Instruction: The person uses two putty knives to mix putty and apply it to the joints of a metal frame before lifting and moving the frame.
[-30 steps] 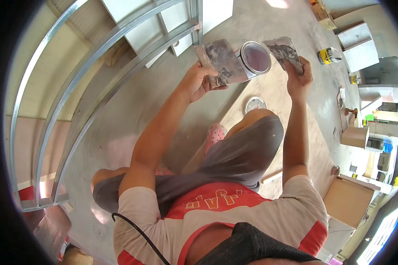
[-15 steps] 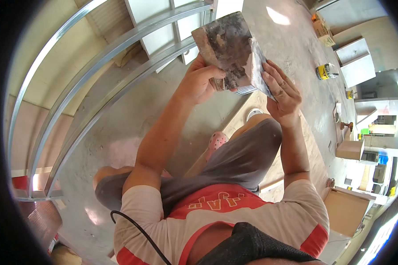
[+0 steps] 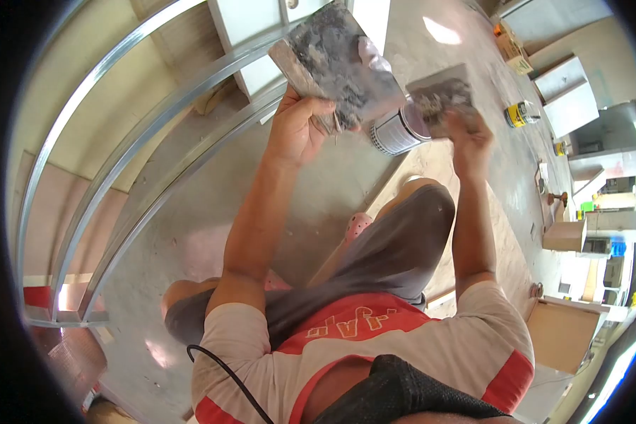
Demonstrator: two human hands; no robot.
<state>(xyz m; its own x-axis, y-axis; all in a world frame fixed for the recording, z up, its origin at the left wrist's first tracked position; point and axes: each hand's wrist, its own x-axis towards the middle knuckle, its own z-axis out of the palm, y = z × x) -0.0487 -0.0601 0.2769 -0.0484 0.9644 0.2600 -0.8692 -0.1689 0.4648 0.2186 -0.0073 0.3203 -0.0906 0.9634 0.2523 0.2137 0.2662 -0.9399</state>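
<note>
My left hand (image 3: 300,128) grips a flat rectangular putty board (image 3: 346,67) by its lower edge, thumb on top. Dark, dried smears cover the board, and a glossy pinkish-white lump of putty (image 3: 372,55) sits near its upper right side. My right hand (image 3: 468,134), slightly blurred, is closed on a smaller, stained putty spreader (image 3: 442,90), held apart from the board to its right. Between and below the two plates stands an open can (image 3: 397,133) with a printed label; the board and the spreader hide part of it.
Curved-looking metal frame bars (image 3: 131,127) run along the left. A wooden board (image 3: 498,233) lies on the concrete floor beside my bent knee (image 3: 434,205). Further right are a yellow-labelled can (image 3: 517,114), a white box (image 3: 567,92) and a brown panel (image 3: 558,332).
The spreader has come away from the board and moved right, leaving the putty lump on the board. My left hand has shifted the board up and left, exposing more of the can.
</note>
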